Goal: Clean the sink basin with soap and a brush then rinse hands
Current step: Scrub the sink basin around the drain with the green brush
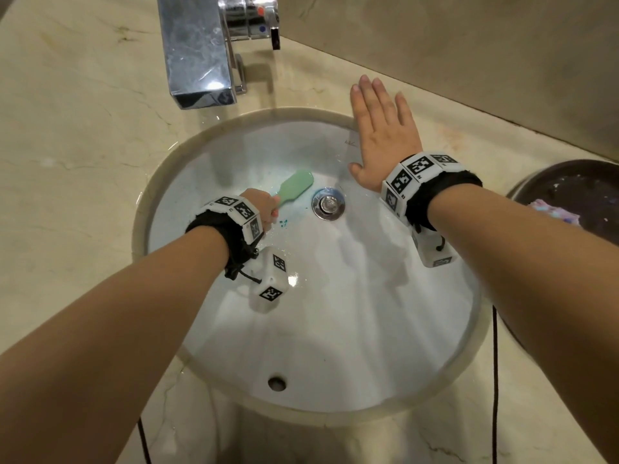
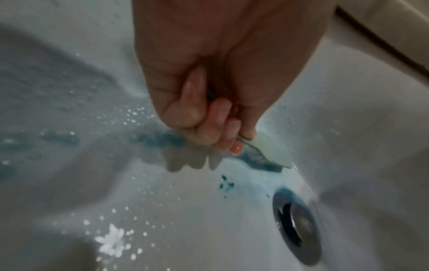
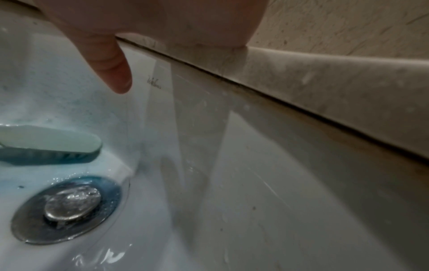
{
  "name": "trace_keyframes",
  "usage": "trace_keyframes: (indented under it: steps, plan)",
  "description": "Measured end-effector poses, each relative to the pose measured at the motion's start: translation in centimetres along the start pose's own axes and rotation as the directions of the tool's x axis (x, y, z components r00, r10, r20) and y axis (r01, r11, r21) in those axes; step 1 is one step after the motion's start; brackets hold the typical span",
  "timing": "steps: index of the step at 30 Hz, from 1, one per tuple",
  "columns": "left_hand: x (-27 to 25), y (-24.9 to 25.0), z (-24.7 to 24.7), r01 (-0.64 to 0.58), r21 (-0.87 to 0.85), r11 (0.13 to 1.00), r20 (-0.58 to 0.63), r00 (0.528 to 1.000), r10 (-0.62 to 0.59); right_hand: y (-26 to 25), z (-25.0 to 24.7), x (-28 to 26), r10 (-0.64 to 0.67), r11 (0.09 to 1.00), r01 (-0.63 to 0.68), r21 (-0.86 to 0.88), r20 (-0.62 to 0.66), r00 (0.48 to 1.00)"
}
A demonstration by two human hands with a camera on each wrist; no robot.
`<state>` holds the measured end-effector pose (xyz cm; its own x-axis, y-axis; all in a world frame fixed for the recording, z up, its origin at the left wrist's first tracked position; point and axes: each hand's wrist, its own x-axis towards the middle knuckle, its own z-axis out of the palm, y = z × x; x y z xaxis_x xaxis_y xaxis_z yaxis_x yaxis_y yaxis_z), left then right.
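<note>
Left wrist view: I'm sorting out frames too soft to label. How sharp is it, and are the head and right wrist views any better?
Left wrist view: soft throughout, the brush smeared, glare spots low on the basin. Head view: sharpest, with arm shadows across the basin and a bright reflection on the faucet. Right wrist view: drain plug fairly clear, right hand blurred.

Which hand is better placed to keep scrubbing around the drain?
The left hand: it already grips the green brush, whose bristles sit in blue soap beside the drain. The right hand lies flat on the sink rim, holding nothing.
</note>
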<state>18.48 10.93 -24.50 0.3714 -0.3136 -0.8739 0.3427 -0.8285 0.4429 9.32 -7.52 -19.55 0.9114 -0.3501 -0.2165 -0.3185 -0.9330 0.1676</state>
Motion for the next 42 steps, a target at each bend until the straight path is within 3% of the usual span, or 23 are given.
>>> trace_keyframes:
  steps: [3, 10, 22, 29, 38, 42]
  plan:
    - [-0.3, -1.0, -1.3, 0.072, -0.114, 0.991, 0.103, 0.993, -0.061, 0.0, 0.0, 0.0, -0.002, 1.0, 0.002, 0.011, -0.006, 1.0]
    - [-2.3, -1.8, -1.3, 0.108, 0.031, 0.994, 0.054, 0.993, -0.109, -0.1, -0.1, 0.0, -0.005, 1.0, 0.005, 0.009, -0.008, 1.0]
    - [-3.2, -2.1, -1.9, 0.109, -0.045, 0.993, -0.058, 0.992, -0.112, 0.0, 0.0, -0.1, -0.011, 1.0, 0.012, 0.019, -0.016, 1.0]
    - [-3.2, -3.8, -0.2, 0.174, -0.015, 0.985, 0.094, 0.981, -0.172, 0.0, 0.2, -0.1, -0.009, 1.0, 0.009, 0.01, -0.022, 1.0]
    - [-3.7, -3.3, -2.1, 0.159, -0.092, 0.983, -0.021, 0.987, -0.161, 0.0, 0.2, -0.1, -0.006, 1.0, 0.007, 0.015, -0.031, 0.999]
    - [-4.3, -3.5, -1.8, 0.176, -0.076, 0.981, 0.005, 0.984, -0.176, 0.0, 0.1, -0.1, -0.007, 1.0, 0.007, 0.016, -0.035, 0.999]
